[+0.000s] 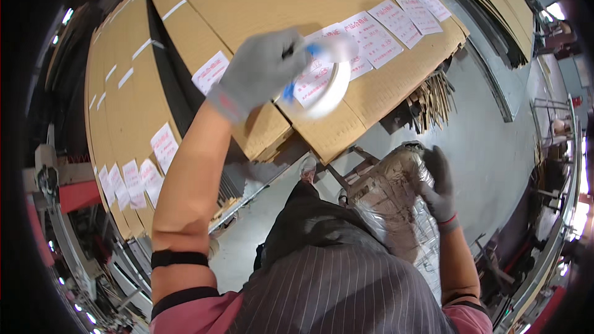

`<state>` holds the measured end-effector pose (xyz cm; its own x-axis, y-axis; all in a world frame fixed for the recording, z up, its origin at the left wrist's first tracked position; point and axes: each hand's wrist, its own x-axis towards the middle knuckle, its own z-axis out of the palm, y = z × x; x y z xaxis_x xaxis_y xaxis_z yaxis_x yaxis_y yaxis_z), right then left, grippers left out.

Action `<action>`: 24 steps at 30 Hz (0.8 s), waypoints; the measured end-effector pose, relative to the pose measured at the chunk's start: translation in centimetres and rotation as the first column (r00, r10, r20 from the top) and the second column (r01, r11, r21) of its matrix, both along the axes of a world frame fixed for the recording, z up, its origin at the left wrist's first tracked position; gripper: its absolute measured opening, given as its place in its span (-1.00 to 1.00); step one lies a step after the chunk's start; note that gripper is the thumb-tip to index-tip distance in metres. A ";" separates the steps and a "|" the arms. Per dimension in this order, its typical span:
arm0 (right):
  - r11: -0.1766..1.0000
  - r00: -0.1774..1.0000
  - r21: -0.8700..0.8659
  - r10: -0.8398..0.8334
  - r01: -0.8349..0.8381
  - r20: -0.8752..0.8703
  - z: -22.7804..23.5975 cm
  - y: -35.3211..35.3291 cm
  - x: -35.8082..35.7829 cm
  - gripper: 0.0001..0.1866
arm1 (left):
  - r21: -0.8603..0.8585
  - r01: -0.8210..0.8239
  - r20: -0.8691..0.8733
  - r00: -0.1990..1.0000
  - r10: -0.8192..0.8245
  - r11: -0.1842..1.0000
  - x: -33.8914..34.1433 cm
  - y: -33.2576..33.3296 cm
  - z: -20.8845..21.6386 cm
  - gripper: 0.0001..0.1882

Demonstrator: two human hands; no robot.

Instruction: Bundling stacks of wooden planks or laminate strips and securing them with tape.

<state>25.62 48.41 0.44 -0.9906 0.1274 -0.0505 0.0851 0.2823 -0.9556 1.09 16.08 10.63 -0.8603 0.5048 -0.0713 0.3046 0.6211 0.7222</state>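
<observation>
My gloved left hand is closed on a roll of tape, a whitish ring with blue at its inner side, partly blurred. It is above a stack of flat brown cardboard. Beneath and beside the tape, printed white paper slips lie in an overlapping row along the cardboard's edge. One more slip lies just left of the hand. Lower right, my gloved right hand has its thumb and fingers apart, beside a bulky bundle in silvery clear wrapping; whether it touches the wrapping is hard to tell.
Another cardboard stack stands at the left, with more slips at its near end and a dark gap between the stacks. Thin strips stick out under the cardboard's right edge. Grey floor shows at right, with metal railings beyond.
</observation>
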 end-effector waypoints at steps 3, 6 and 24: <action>0.713 0.965 -0.696 0.117 0.084 0.236 -2.4 -6.2 -3.2 -0.05 | 0.023 0.423 -0.427 0.824 -0.374 0.906 0.5 -1.3 -2.9 -0.68; 0.475 0.926 -0.866 0.233 0.158 0.297 -2.8 -11.2 -6.3 -0.01 | -0.089 0.492 -0.441 0.760 -0.478 0.866 1.5 -2.5 -2.7 -0.67; 0.382 0.940 -0.907 0.208 0.175 0.269 0.7 -9.2 3.7 0.10 | 0.012 0.529 -0.396 0.781 -0.482 0.848 12.8 2.3 -2.9 -0.75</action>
<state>29.33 39.26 1.13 -0.8945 -0.2030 -0.3983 0.4080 -0.7349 -0.5417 13.91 18.36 7.71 -0.4286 0.8584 0.2819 0.8053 0.2215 0.5499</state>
